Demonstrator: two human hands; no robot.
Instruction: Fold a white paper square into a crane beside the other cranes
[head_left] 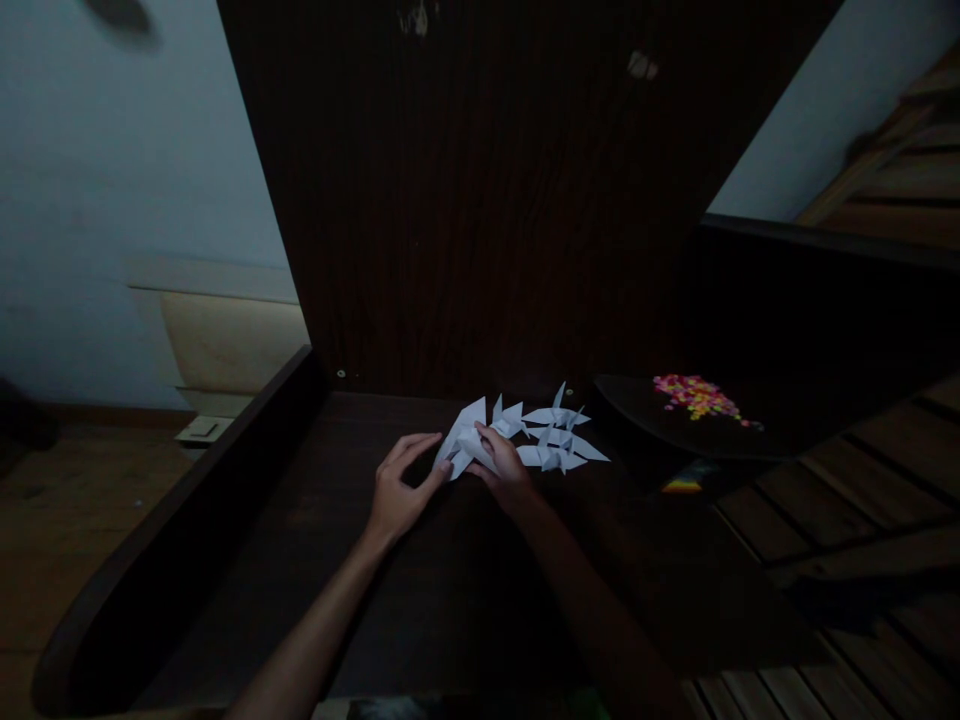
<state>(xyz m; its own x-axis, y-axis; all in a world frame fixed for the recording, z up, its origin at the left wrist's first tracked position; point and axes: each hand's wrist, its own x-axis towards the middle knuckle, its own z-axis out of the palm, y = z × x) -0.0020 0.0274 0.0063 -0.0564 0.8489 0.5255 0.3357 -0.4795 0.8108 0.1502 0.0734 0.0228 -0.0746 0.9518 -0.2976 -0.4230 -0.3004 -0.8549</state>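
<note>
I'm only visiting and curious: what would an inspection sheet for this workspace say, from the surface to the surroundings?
Surface: dark wooden desktop, raised panel along its left side.
Job's things: folded white paper between the hands; white folded-paper figures just right of it.
Clutter: small multicoloured pieces heaped on a dark side shelf.
Grip: right hand holds the folded white paper; left hand has its thumb against it.
Cables: nothing seen.
Surroundings: dim; pale wall, wooden floor.
</note>
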